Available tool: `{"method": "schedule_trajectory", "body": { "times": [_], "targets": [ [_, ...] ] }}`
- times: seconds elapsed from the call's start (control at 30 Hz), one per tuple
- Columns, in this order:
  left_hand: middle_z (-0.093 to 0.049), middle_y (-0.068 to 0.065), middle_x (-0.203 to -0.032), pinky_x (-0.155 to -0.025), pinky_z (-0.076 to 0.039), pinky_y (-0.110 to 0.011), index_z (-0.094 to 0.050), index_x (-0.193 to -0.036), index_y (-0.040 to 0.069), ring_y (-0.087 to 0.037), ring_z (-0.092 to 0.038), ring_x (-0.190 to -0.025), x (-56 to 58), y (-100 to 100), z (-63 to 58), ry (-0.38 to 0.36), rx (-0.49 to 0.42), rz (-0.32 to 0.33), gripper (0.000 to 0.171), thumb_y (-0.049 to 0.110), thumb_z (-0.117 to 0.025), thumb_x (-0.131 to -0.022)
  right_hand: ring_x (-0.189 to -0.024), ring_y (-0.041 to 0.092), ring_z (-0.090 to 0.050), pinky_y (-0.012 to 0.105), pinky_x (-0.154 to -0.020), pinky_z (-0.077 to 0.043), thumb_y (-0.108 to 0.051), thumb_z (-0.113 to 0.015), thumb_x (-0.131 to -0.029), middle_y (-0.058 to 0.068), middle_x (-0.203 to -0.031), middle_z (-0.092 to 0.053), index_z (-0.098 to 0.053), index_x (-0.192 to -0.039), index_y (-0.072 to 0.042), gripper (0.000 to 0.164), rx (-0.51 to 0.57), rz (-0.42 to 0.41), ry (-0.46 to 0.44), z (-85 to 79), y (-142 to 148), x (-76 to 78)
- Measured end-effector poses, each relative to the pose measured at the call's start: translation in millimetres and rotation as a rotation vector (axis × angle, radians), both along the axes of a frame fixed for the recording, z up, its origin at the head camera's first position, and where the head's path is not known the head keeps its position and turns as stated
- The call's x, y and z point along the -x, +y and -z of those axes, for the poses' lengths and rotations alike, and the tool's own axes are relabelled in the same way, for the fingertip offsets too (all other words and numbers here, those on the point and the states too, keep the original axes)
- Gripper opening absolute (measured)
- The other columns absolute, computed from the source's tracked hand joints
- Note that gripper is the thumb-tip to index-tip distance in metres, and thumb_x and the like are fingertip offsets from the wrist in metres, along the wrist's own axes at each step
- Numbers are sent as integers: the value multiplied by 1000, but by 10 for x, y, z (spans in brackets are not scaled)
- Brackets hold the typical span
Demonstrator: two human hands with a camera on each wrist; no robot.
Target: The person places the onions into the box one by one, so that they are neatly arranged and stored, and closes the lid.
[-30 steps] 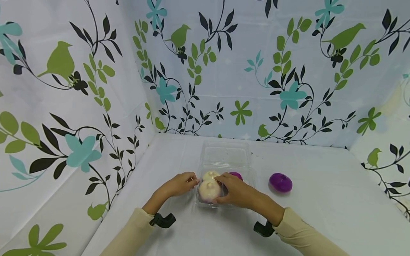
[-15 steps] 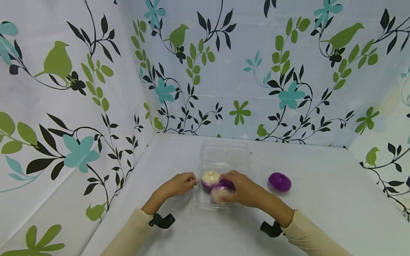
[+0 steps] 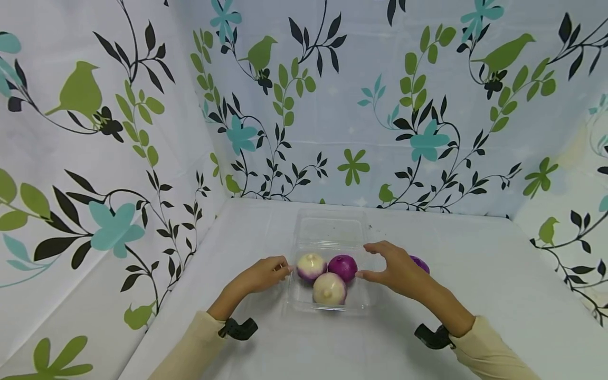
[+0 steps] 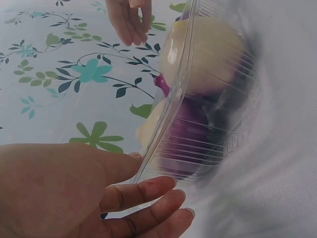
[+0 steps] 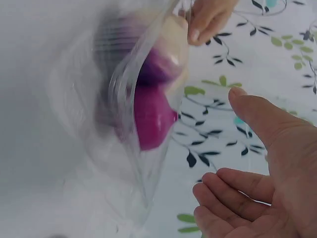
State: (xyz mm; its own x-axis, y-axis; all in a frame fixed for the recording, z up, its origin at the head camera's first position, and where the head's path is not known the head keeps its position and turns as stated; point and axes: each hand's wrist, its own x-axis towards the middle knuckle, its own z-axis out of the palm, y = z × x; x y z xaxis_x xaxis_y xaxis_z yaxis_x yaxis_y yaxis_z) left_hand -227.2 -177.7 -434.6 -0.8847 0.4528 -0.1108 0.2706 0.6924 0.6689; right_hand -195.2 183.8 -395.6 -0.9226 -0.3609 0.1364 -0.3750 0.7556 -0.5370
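Observation:
A clear plastic clamshell container (image 3: 304, 301) lies with its lid (image 3: 332, 228) folded back on the white table. In its base sit two white-and-purple onions, a rear one (image 3: 311, 266) and a front one (image 3: 330, 289), beside a purple onion (image 3: 342, 267). My left hand (image 3: 267, 273) pinches the container's left rim, the thumb (image 4: 119, 166) at the edge and the fingers outside it. To the right, my right hand (image 3: 399, 270) is spread and holds nothing, its fingertips near the purple onion. Another purple onion (image 3: 421, 264) is mostly hidden behind that hand.
White cloth covers the table (image 3: 475, 274). A backdrop cloth (image 3: 332, 132) with birds, leaves and flowers rises at the back and along the left side. Each wrist wears a black camera mount, such as the left one (image 3: 239, 329).
My right hand lets go of the front white-and-purple onion, now in the middle of the container's front, and moves off to the right. The left hand stays at the rim.

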Motion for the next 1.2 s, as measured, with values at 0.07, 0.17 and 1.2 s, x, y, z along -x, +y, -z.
{"method": "schedule_trajectory", "body": {
  "times": [0.07, 0.17, 1.2],
  "targets": [
    [-71, -4, -101, -74, -52, -34, -66, -103, 7, -17, -66, -86, -2, -4, -5, -1, -2, -2, 27, 30, -55, -111, -127, 41, -63, 54, -94, -59, -42, -86, -89, 20, -141, -64, -60, -144, -1, 73, -3, 20, 25, -13, 97, 11],
    [-71, -4, -102, -73, -52, -33, -66, -103, 6, -16, -65, -86, -6, -10, -8, -1, -2, -7, 27, 30, -55, -111, -122, 42, -64, 53, -90, -60, -44, -85, -89, 22, -140, -64, -59, -144, -1, 74, -18, 56, 50, -27, 242, 29],
    [-73, -5, -107, -77, -55, -36, -66, -104, 7, -23, -70, -91, -32, 20, -30, -19, 7, -11, 24, 28, -56, -111, -133, 49, -56, 62, -108, -46, -47, -85, -89, 29, -145, -59, -50, -147, 8, 87, 79, 108, -52, 607, 1338, 191]
  ]
}}
